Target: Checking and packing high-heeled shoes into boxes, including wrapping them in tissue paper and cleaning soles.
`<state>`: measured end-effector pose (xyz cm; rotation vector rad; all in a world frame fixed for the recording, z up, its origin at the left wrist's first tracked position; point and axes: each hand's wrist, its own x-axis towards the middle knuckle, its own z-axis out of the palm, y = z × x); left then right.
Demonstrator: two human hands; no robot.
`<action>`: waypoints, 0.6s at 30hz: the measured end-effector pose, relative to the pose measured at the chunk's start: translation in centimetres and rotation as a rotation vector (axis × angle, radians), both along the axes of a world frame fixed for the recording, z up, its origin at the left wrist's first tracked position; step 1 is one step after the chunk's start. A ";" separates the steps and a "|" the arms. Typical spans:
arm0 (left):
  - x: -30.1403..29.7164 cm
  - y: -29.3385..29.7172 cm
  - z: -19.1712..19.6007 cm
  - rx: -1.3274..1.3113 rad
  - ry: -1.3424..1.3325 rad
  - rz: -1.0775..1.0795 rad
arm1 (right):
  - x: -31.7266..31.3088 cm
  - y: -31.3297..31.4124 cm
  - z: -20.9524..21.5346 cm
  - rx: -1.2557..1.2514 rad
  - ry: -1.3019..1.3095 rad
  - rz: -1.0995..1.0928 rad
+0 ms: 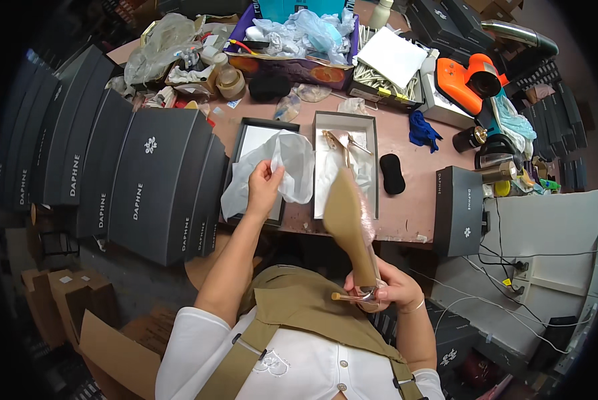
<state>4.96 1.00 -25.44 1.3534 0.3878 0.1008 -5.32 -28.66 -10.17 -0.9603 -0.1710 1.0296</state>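
Note:
My left hand (264,188) pinches a sheet of white tissue paper (282,170) over the box lid (240,143) lying on the pink table. My right hand (385,288) grips a tan high-heeled shoe (347,223) by its heel end, sole turned up, toe pointing toward the table. The open shoe box (372,140) beside the lid holds white paper and a second shoe (342,143) with thin gold straps.
A row of dark closed shoe boxes (145,180) stands at the left. A black pad (392,173), blue cloth (422,130), orange tool (472,77), tape rolls (231,81) and a purple box of wrapping (292,67) crowd the table. Another dark box (459,210) sits right.

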 end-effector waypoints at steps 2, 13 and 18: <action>-3.2 -1.5 3.4 0.215 -0.130 -0.002 | 0.0 0.5 0.0 0.146 0.145 0.115; -12.2 -7.2 15.3 0.790 -0.409 -0.151 | -7.4 -3.0 -7.4 0.579 0.367 -0.067; -14.0 -11.9 15.2 0.729 -0.484 -0.331 | -10.1 -5.2 -8.1 0.695 0.399 -0.081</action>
